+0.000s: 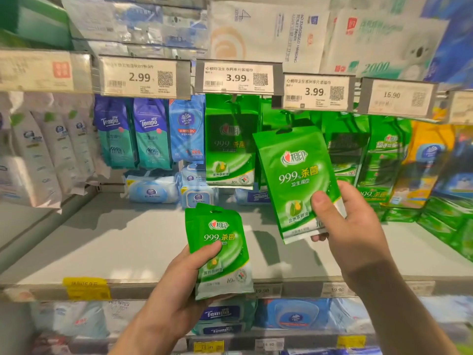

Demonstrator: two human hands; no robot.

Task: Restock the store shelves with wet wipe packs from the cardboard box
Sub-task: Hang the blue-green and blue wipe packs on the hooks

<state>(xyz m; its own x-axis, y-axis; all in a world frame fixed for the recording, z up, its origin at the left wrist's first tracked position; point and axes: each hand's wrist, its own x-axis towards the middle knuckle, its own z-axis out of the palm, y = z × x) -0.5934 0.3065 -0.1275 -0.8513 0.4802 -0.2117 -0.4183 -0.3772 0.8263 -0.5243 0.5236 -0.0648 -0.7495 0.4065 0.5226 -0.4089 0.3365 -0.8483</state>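
Glossy green wet wipe packs, each printed "999".
Right hand (350, 221) pinching raised pack (294, 175); left hand (179, 285) gripping lower stack (220, 249).

This is a shop aisle — a grey shelf (143, 242) edged with price tags (139, 77) showing 2.99, 3.99 and 16.90 beside barcodes and QR codes. Packaged wipes and tissues hang in rows (151, 134) beneath them — yellow promotion labels (85, 288) mark the shelf front.

raised pack (294, 180) right of lower pack (220, 249)
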